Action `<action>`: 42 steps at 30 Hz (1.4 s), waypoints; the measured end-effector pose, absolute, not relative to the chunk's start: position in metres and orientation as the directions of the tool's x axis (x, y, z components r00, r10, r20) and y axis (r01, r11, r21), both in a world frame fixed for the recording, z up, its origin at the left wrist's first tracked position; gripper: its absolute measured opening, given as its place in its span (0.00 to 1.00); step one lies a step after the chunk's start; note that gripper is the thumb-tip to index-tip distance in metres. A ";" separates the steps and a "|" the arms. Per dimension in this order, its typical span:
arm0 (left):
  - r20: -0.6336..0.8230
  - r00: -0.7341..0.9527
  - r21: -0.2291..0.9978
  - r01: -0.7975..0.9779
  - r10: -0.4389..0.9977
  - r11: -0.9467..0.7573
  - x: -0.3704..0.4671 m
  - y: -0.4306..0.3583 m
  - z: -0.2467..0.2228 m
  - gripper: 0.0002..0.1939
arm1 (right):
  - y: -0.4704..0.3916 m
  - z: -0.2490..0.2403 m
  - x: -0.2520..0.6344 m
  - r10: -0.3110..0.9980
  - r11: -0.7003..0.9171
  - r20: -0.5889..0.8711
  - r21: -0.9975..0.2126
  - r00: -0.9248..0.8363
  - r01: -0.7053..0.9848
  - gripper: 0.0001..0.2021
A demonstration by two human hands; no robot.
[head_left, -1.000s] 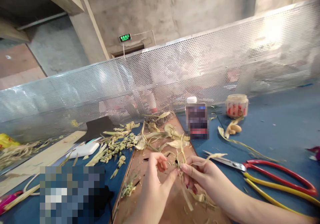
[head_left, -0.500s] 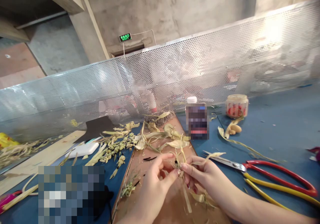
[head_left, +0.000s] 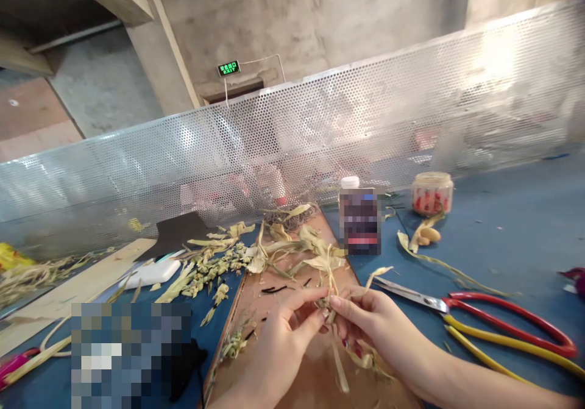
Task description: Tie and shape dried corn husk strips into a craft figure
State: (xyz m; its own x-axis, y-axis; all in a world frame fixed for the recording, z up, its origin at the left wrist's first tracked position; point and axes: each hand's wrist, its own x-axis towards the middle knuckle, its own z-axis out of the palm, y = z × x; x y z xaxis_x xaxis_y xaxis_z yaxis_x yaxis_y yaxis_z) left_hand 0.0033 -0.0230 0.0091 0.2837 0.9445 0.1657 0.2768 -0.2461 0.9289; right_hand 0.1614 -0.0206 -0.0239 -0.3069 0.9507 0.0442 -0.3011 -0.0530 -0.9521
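Between my two hands is a small knotted piece of dried plant leaf strips, pale straw in colour, with loose ends sticking up and one hanging down. My left hand pinches it from the left with thumb and forefinger. From the right, my right hand grips it, thumb on top, and a strip end pokes out above its knuckles. Both hands are over a brown wooden board. The fingers hide part of the knot. Scissors with one red and one yellow handle lie to the right of my right hand.
Dried leaves cover the far end of the board, and a bundle of dried stalks lies to its left. Beyond stand a white-capped bottle and a glass jar. A perforated metal screen closes off the blue table's back.
My fingers have shifted slightly on the knotted leaf piece, with the left forefinger now nearer its top. The strip end above my right hand has swung left and upward.
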 end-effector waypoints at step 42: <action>-0.023 0.256 0.992 0.125 0.966 -0.010 0.011 -0.026 0.010 0.10 | -0.017 -0.012 0.192 0.526 0.827 0.662 -0.252 -0.534 0.502 0.14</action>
